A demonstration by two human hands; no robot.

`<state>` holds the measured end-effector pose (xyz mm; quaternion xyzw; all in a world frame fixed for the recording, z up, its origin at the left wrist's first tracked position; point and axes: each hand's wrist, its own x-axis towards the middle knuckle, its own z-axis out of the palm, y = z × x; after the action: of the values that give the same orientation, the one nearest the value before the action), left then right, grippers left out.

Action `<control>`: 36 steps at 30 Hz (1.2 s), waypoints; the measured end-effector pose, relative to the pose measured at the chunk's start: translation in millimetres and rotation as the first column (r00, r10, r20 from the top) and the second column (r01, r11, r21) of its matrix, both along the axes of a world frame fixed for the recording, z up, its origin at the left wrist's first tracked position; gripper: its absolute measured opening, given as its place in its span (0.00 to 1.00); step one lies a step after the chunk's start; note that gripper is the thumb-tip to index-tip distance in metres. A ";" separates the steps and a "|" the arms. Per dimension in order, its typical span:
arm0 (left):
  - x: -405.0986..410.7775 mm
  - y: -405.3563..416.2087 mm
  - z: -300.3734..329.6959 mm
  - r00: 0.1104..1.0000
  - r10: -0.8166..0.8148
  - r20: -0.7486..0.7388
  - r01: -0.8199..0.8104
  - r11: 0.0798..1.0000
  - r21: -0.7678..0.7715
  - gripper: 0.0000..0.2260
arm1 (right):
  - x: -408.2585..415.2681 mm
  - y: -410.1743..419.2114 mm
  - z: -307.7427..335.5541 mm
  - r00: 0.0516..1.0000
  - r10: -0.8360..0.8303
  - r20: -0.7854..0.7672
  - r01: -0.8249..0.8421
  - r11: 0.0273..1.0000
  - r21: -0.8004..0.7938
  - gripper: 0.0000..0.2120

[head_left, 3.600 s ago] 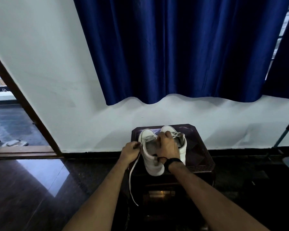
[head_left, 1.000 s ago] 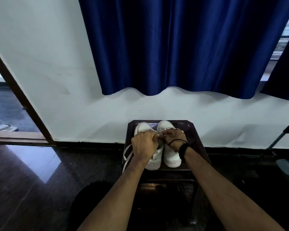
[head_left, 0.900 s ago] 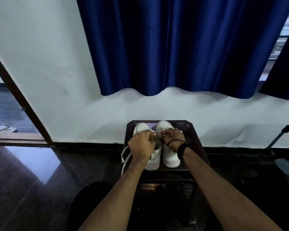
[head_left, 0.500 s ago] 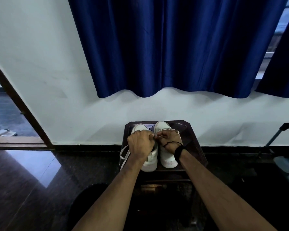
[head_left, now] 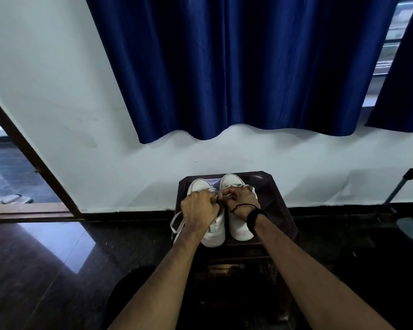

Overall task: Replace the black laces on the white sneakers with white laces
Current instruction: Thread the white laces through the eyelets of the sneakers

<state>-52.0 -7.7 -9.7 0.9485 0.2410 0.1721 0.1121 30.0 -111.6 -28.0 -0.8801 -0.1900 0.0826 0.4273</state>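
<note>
Two white sneakers stand side by side on a dark stool (head_left: 279, 210), heels toward me. My left hand (head_left: 199, 208) covers the top of the left sneaker (head_left: 214, 234) and pinches a white lace (head_left: 177, 222) near the tongue. Loops of that lace hang off the stool's left edge. My right hand (head_left: 240, 201), with a black band on its wrist, lies over the right sneaker (head_left: 240, 231) and pinches the lace where it meets the left hand's fingers. No black lace is visible.
The stool stands against a pale wall under a dark blue curtain (head_left: 243, 67). A brown door frame (head_left: 34, 163) runs at the left, with sandals (head_left: 13, 198) beyond it. The floor is dark and glossy. A dark metal frame (head_left: 401, 184) sits at the far right.
3.6 s ago the left sneaker was tipped up in my hands; now both stand flat. Both hands have come together over the laces, and in the last second they barely moved.
</note>
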 end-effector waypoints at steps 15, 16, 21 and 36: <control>-5.0 -7.1 4.9 0.996 0.037 0.076 -0.027 0.991 -0.129 0.12 | -3.8 1.5 5.8 0.996 -0.074 -0.049 0.073 0.997 -0.016 0.10; -5.1 -7.3 5.2 0.996 0.038 0.077 -0.027 0.990 -0.138 0.12 | -3.4 1.7 5.9 0.996 -0.081 -0.046 0.080 0.996 -0.023 0.09; -3.1 -7.4 6.0 0.996 0.049 0.073 -0.037 0.988 -0.148 0.13 | -2.4 -0.9 6.9 0.996 -0.085 -0.038 0.083 0.996 -0.043 0.11; 13.0 3.8 2.4 0.999 0.032 -0.043 -0.033 0.999 -0.024 0.12 | -3.5 1.1 5.9 0.997 -0.070 0.017 0.071 0.990 -0.121 0.08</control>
<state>-39.1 -3.9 -7.3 0.9464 0.2610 0.1506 0.1160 26.5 -110.6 -22.1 -0.9111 -0.1562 0.0732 0.3742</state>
